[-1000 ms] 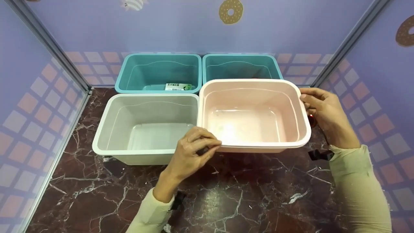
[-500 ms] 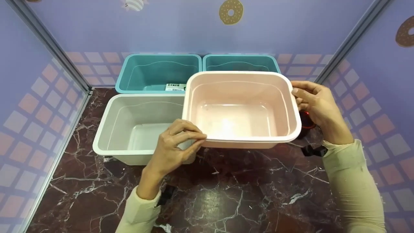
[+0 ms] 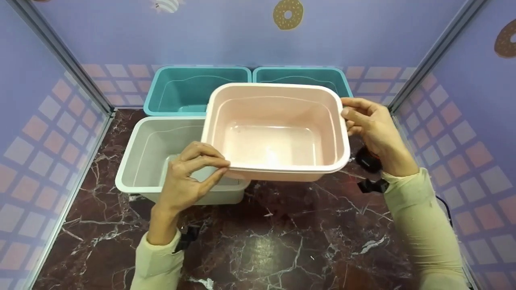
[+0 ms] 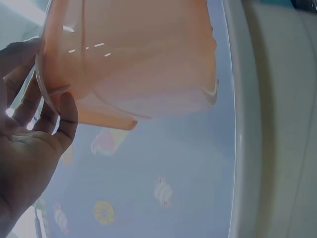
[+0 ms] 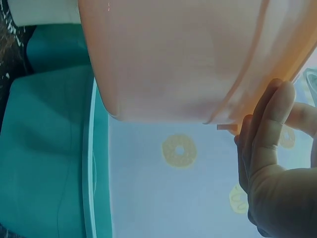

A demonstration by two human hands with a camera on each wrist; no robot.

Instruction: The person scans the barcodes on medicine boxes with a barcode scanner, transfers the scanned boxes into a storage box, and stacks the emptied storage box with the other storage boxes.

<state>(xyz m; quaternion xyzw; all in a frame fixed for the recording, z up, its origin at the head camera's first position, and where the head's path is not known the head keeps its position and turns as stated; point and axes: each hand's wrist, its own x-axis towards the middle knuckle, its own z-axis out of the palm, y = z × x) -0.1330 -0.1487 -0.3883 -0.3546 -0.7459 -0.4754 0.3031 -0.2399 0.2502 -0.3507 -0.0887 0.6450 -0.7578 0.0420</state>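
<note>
A pale pink plastic bin point(image 3: 270, 145) hangs level above the other bins in the head view, with nothing in it. My left hand point(image 3: 187, 173) pinches its rim at the near left corner, thumb below and fingers on top. At the far right corner my right hand point(image 3: 373, 125) grips the rim. Partly under the pink bin stands a grey bin point(image 3: 133, 161) on the table. In the left wrist view the pink bin's outer wall point(image 4: 138, 59) shows above the grey bin's rim point(image 4: 247, 124). The right wrist view shows its underside over a teal bin point(image 5: 44, 139).
Two teal bins stand side by side against the back wall, the left teal bin point(image 3: 177, 92) and the right teal bin point(image 3: 322, 74), both partly covered by the pink one. A small black device point(image 3: 367, 161) lies beside my right wrist. Purple walls enclose the dark marbled table point(image 3: 282, 241).
Both hands have carried the pink bin leftward and slightly up, from the right of the grey bin to partly over it. The black device beside my right hand has come into fuller view.
</note>
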